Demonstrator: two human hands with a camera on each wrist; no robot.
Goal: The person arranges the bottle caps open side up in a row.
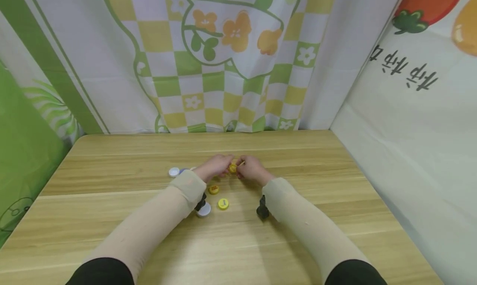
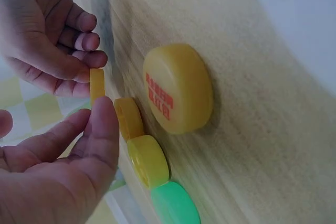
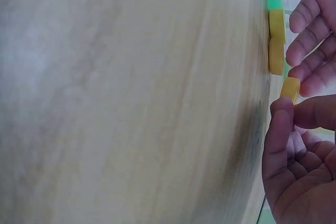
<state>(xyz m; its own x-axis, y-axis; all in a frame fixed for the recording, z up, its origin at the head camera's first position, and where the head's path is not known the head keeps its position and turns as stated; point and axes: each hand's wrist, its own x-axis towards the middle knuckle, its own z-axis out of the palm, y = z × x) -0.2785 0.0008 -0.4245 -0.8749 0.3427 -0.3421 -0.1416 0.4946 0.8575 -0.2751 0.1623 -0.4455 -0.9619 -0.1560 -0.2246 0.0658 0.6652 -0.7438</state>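
An orange-yellow bottle cap [image 2: 97, 83] is held on edge just above the table between both hands. My right hand [image 3: 307, 161] pinches its near end between thumb and finger. At the other end, my left hand [image 2: 63, 166] has its thumb and forefinger tips around the cap, other fingers loosely bent. Beside the hands lies a row of caps: an orange cap [image 2: 129, 118], a yellow cap [image 2: 149, 161] and a green cap [image 2: 176, 204]. Nearer the left wrist sits a yellow cap with red print [image 2: 177, 88]. The head view shows the held cap [image 1: 232, 168] partly hidden by fingers.
On the wooden table [image 1: 316, 243], another yellow cap [image 1: 223, 204] and a white cap [image 1: 203, 210] lie near the left wrist. Left of that hand are a second white cap [image 1: 174, 172] and a partly hidden blue cap [image 1: 182, 171]. A patterned curtain [image 1: 231, 70] hangs behind the table.
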